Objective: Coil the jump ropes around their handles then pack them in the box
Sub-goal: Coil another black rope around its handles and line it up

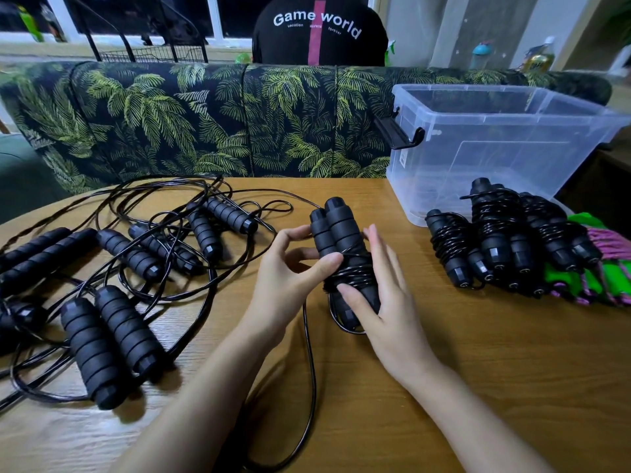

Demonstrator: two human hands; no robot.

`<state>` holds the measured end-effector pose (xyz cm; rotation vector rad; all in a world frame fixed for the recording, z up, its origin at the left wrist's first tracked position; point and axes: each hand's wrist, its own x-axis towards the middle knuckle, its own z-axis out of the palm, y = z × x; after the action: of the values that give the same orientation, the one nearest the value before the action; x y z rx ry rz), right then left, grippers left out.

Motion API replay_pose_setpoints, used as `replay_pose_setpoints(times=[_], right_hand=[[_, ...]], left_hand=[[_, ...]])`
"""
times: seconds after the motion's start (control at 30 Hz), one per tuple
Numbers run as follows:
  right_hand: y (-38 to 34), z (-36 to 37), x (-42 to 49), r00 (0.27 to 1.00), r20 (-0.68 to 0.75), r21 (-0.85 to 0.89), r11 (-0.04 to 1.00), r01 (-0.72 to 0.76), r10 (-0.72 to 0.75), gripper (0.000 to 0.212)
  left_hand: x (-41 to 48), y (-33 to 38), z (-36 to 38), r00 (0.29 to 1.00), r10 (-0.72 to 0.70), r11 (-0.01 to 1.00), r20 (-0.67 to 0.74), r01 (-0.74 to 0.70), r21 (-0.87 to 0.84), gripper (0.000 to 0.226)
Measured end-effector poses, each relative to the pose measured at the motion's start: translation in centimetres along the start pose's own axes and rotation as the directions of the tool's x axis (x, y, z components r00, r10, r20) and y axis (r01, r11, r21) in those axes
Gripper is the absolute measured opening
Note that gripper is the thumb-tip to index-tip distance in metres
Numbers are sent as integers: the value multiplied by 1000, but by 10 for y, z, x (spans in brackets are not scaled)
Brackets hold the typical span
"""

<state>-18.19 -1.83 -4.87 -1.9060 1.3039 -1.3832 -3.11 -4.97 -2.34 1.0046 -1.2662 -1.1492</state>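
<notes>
A pair of black foam jump-rope handles (pixel 336 230) stands side by side at the table's middle, with black cord wound around the lower half. My left hand (pixel 290 268) pinches the pair from the left, thumb on the coils. My right hand (pixel 379 291) lies against the right side, fingers mostly straight, thumb across the lower coils. The loose cord (pixel 309 353) trails down toward me. Several uncoiled ropes with black handles (pixel 112 336) lie tangled at the left. Several coiled bundles (pixel 498 233) lie at the right. The clear plastic box (pixel 505 145) stands at the back right.
Green and pink-purple ropes (pixel 601 274) lie at the far right edge. A leaf-patterned sofa back (pixel 205 117) runs behind the wooden table (pixel 478 370). A person in a black shirt (pixel 317 29) sits beyond it.
</notes>
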Motion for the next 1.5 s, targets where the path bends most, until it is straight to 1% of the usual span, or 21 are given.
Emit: replay_pose_setpoints(times=[0.07, 0.13, 0.2, 0.3, 0.47, 0.53, 0.6, 0.63, 0.7, 0.8, 0.97, 1.13, 1.2, 1.33, 1.43, 1.5], right_hand=[[2, -2, 1, 999, -41, 51, 999, 3, -1, 72], [3, -3, 2, 998, -68, 58, 998, 15, -11, 67], [4, -4, 2, 999, -48, -2, 1000, 27, -27, 64], [5, -3, 1, 1000, -8, -79, 997, 22, -23, 63], [5, -6, 2, 1000, -6, -22, 999, -26, 26, 64], [5, -5, 1, 1000, 14, -44, 999, -8, 9, 65], [5, -4, -1, 999, 38, -71, 997, 12, -10, 72], [5, -4, -1, 999, 45, -69, 998, 9, -6, 75], [4, -5, 0, 999, 38, -39, 999, -13, 14, 78], [7, -8, 2, 1000, 6, -23, 1000, 7, -7, 72], [10, -8, 2, 999, 27, -83, 996, 21, -18, 60], [9, -8, 1, 1000, -7, -120, 993, 4, -5, 61], [8, -8, 1, 1000, -3, -106, 994, 6, -6, 59], [6, -9, 2, 1000, 1, -17, 1000, -3, 3, 54], [7, -9, 2, 1000, 15, 18, 1000, -22, 22, 51], [8, -10, 2, 999, 17, 8, 999, -35, 35, 50]], left_hand=[[2, 2, -5, 996, -5, 999, 93, 9, -37, 58], [4, 3, -6, 990, 2, 998, 142, 8, -69, 58], [2, 1, -3, 994, 17, 999, 110, -12, -49, 58], [0, -3, 0, 997, 41, 998, 71, -44, 42, 58], [5, -4, -8, 980, 37, 996, 195, -51, 67, 67], [4, -5, -6, 984, 54, 996, 168, -65, 63, 63], [2, -3, -4, 991, 71, 996, 116, -77, 48, 54], [2, -3, -4, 991, 73, 996, 112, -78, 41, 52], [3, -3, -6, 988, 60, 996, 141, -68, 50, 54], [5, -5, -7, 980, 44, 998, 194, -52, 40, 57], [3, -9, -3, 984, 37, 998, 173, -45, 43, 52], [6, -10, -9, 960, -23, 999, 280, 29, -17, 59], [6, -8, -10, 965, -26, 999, 263, 37, -37, 59], [5, -3, -10, 980, -27, 997, 196, 40, -67, 55], [6, 0, -11, 980, -34, 996, 196, 49, -72, 56], [6, 1, -11, 982, -28, 997, 185, 41, -68, 56]])
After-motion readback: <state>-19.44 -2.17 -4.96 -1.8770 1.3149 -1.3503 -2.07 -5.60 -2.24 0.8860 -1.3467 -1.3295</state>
